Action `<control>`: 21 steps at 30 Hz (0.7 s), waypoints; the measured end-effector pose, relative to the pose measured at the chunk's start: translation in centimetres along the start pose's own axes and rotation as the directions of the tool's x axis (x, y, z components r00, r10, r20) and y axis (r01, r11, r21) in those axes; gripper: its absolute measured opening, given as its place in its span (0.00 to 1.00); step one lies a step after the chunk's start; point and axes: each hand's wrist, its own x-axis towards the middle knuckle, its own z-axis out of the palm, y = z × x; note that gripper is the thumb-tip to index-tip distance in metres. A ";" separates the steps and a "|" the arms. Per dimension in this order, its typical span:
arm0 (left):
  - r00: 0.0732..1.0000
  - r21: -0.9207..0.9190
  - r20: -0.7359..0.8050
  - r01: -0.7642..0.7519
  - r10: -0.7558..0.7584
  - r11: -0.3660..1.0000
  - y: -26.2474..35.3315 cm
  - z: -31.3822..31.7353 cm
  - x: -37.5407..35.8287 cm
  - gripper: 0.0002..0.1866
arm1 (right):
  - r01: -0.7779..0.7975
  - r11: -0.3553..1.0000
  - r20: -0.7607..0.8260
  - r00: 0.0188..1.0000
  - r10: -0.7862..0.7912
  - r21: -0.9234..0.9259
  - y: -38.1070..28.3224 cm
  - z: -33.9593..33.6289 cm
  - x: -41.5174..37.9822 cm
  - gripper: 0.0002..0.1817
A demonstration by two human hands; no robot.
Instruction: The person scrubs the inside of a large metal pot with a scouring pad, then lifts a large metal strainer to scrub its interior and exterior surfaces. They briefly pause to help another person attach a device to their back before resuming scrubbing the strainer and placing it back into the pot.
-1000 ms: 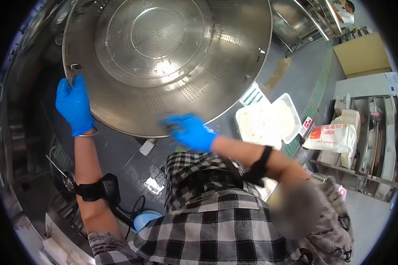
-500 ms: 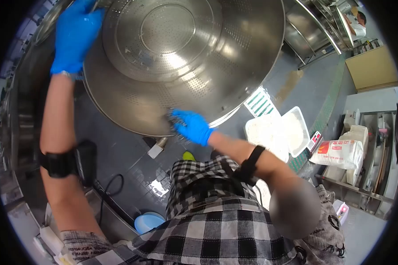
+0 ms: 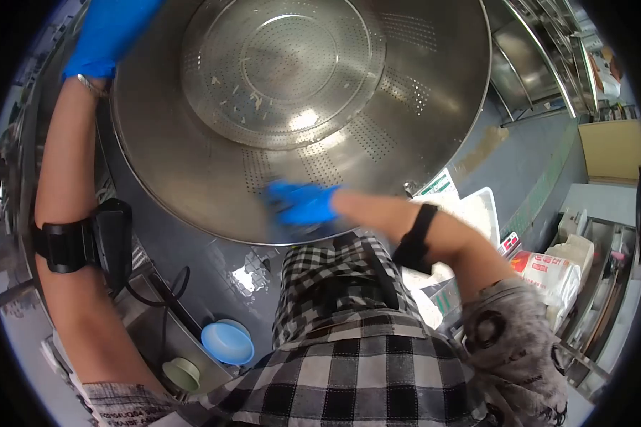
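Head view: the basin (image 3: pixel 185 178) opens toward the person (image 3: pixel 377 370), leaving its inside within reach. The left hand (image 3: pixel 114 32), partly out of frame by the rim, perhaps steadies it; its grip is hidden. The right hand (image 3: pixel 300 203) blurs over the near side, its hold impossible to tell.

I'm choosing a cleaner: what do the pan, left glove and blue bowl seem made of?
Pan: metal, probably stainless steel, smooth, shiny; bright silvery reflections. Left glove: rubbery, perhaps nitrile, low-gloss; thin-looking, solid blue. Blue bowl: likely plastic, smooth; evenly coloured.
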 end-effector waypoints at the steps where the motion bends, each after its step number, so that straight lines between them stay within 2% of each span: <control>1: 0.994 0.031 -0.019 -0.107 0.108 0.994 0.2 -0.2 -0.3 0.05 | -0.093 0.945 0.165 0.975 0.151 -0.314 5.4 -1.8 -2.0 0.33; 2: 0.986 0.049 -0.035 -0.161 0.163 0.986 0.2 -0.5 -0.2 0.06 | -0.434 0.833 0.097 0.865 0.492 -0.344 4.6 -7.1 -6.2 0.34; 3: 0.975 0.070 -0.050 -0.214 0.217 0.974 0.1 -0.8 -0.2 0.06 | -0.398 0.564 0.100 0.748 0.656 -0.724 3.8 -10.8 -8.5 0.32; 4: 0.986 0.111 0.022 -0.169 0.168 0.979 -0.4 -1.0 0.1 0.06 | -0.594 0.378 -0.285 0.734 0.617 -0.711 9.6 -11.1 -7.9 0.31; 5: 0.989 0.155 0.090 -0.128 0.115 0.980 -1.1 -1.5 0.2 0.05 | -0.596 0.373 -0.290 0.732 0.616 -0.711 9.0 -10.8 -7.7 0.31; 7: 0.981 0.034 0.178 0.073 -0.078 0.997 -2.8 -2.0 -2.3 0.29 | -0.587 0.515 -0.103 0.716 0.691 -0.625 7.2 -9.6 -7.5 0.33; 8: 0.973 0.006 0.138 0.184 -0.183 0.983 -3.9 -2.0 -5.1 0.28 | -0.519 0.652 0.046 0.763 0.645 -0.553 6.1 -8.3 -6.6 0.35; 9: 0.953 -0.026 0.103 0.288 -0.284 0.957 -4.3 -2.0 -8.3 0.28 | -0.384 0.765 0.048 0.879 0.474 -0.518 9.7 -4.8 -4.9 0.37; 10: 0.822 -0.118 0.312 0.531 -0.477 0.839 -3.7 -2.6 -11.0 0.25 | -0.290 0.849 0.164 0.904 0.394 -0.441 7.5 -4.3 -3.9 0.38; 11: 0.915 -0.112 0.093 0.402 -0.393 0.909 -3.4 -1.4 -15.3 0.16 | -0.243 0.850 0.241 0.890 0.387 -0.468 6.0 -3.7 -2.6 0.39; 12: 0.871 -0.245 -0.059 0.461 -0.488 0.853 -3.5 0.7 -19.6 0.13 | -0.376 0.858 0.227 0.855 0.467 -0.349 3.0 -4.4 -2.1 0.38; 13: 0.734 -0.339 -0.127 0.599 -0.667 0.725 -2.4 1.9 -21.3 0.08 | -0.324 0.894 0.221 0.890 0.399 -0.308 7.8 -1.5 1.6 0.36; 14: 0.733 -0.341 -0.128 0.600 -0.668 0.724 -2.3 1.9 -20.8 0.08 | -0.265 0.882 0.211 0.907 0.365 -0.388 6.4 -1.6 2.3 0.35; 15: 0.762 -0.294 -0.135 0.579 -0.633 0.760 -2.4 1.7 -20.0 0.07 | -0.221 0.895 0.200 0.928 0.315 -0.387 4.2 -2.0 2.8 0.35; 16: 0.791 -0.247 -0.145 0.552 -0.594 0.796 -2.4 1.4 -18.8 0.05 | -0.169 0.927 0.174 0.955 0.238 -0.336 2.1 -2.3 3.9 0.35; 18: 0.897 -0.262 -0.141 0.374 -0.419 0.890 -1.6 0.4 -16.1 0.05 | -0.049 0.981 0.101 0.993 0.069 -0.190 -2.3 -2.8 5.2 0.35; 20: 0.936 -0.250 -0.108 0.300 -0.334 0.921 -1.3 0.0 -13.2 0.07 | 0.046 0.993 -0.023 0.999 -0.044 0.104 -6.2 -4.1 5.1 0.36; 21: 0.964 -0.236 -0.102 0.217 -0.246 0.947 -1.4 -0.3 -11.8 0.08 | 0.140 0.892 -0.139 0.986 -0.089 0.430 -7.7 -4.9 4.8 0.37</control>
